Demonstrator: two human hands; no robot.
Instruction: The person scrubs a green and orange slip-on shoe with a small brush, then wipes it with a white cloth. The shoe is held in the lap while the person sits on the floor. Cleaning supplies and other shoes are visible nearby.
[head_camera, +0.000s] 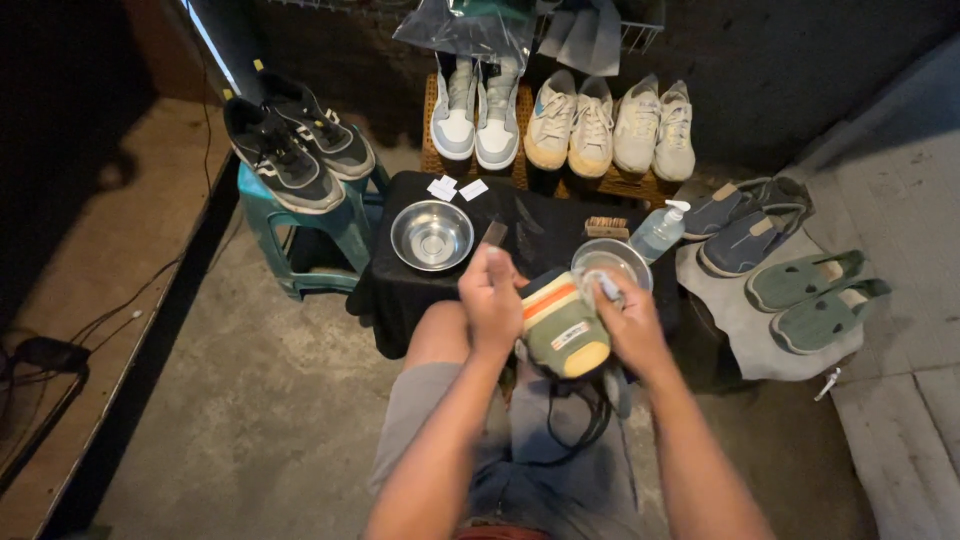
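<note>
Green and cream shoe (562, 325) with orange stripe, sole up over the lap, left hand (490, 300) fingers gripping its side, right hand (628, 325) fingers pinching a small brush (607, 287) at its toe, steel bowls (432, 235) on the black-draped counter (400, 290) beyond.

dim scene lit from above the middle; corners fall into dark shadow; wide-angle bending at edges; slight softness

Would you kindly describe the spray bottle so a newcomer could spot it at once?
Find the small table draped in black cloth before the seated person. At its back right corner, beside the right-hand steel bowl, leans the spray bottle: the only clear plastic thing there, topped with a white nozzle.
</note>
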